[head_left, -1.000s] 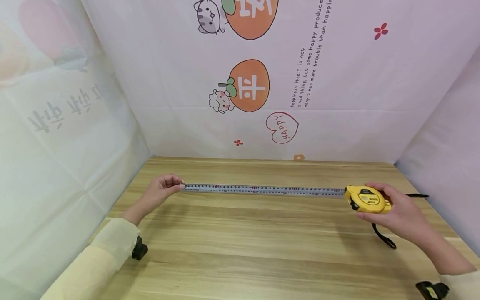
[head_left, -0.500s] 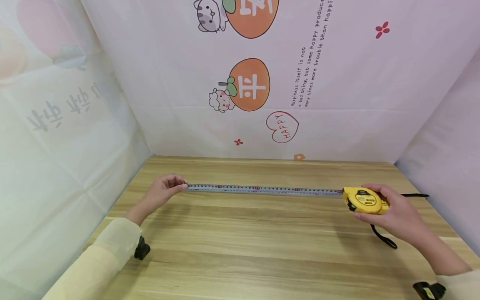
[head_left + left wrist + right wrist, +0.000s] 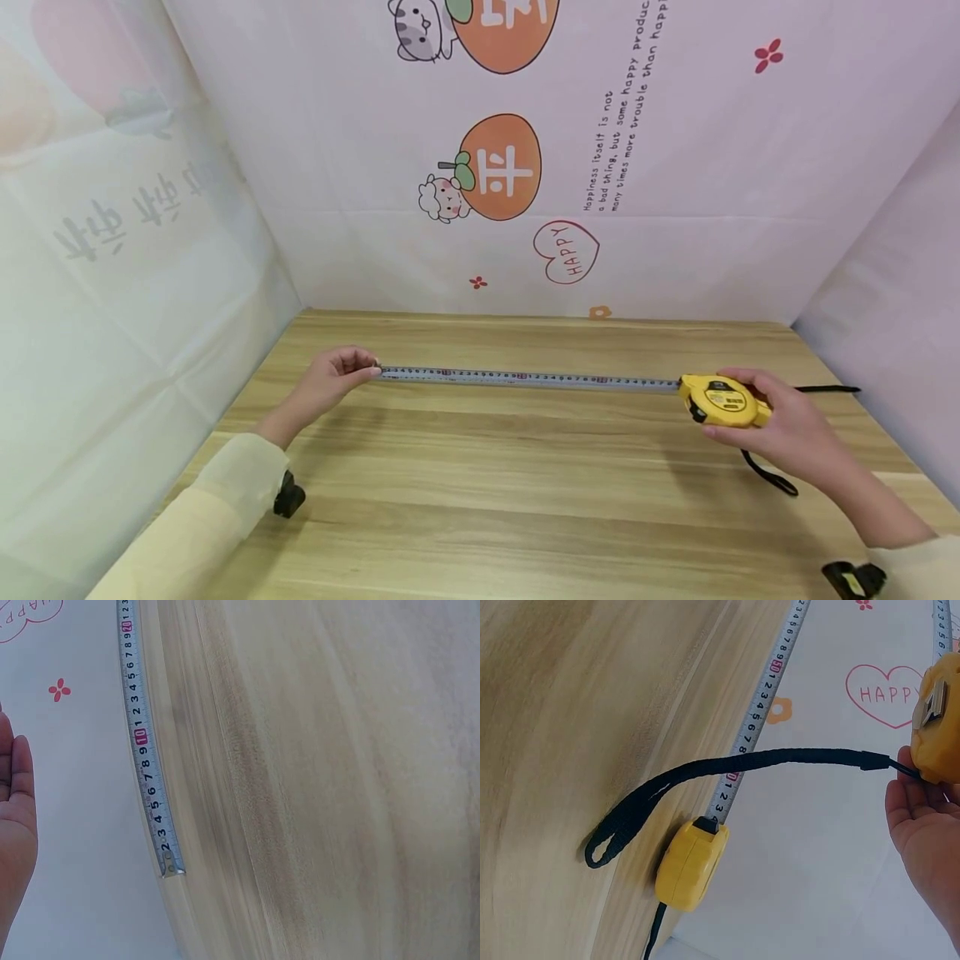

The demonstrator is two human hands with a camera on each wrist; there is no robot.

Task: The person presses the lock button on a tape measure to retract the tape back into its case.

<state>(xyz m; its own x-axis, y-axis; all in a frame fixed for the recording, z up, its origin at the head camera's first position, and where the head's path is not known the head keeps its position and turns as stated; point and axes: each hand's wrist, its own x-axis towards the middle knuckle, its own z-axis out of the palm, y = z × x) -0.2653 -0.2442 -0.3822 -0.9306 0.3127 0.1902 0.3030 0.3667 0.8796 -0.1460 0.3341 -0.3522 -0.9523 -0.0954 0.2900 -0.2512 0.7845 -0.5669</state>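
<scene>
The left hand (image 3: pixel 326 385) is pinching the end of a drawn-out blade (image 3: pixel 555 379) between thumb and fingers, while the right hand (image 3: pixel 791 429) is gripping the yellow tape measure (image 3: pixel 723 400) that blade is running from — the span is stretching level from hand to hand above the table (image 3: pixel 480 508). A black strap (image 3: pixel 727 760) is trailing from the gripped case. Beyond, a second tape measure (image 3: pixel 692 866) is resting on the wood, its own blade (image 3: pixel 761 697) lying extended toward the left — a metal hook (image 3: pixel 172 868) is capping that end. Behind, a printed sheet (image 3: pixel 337 167) is rising from the table's far edge.
</scene>
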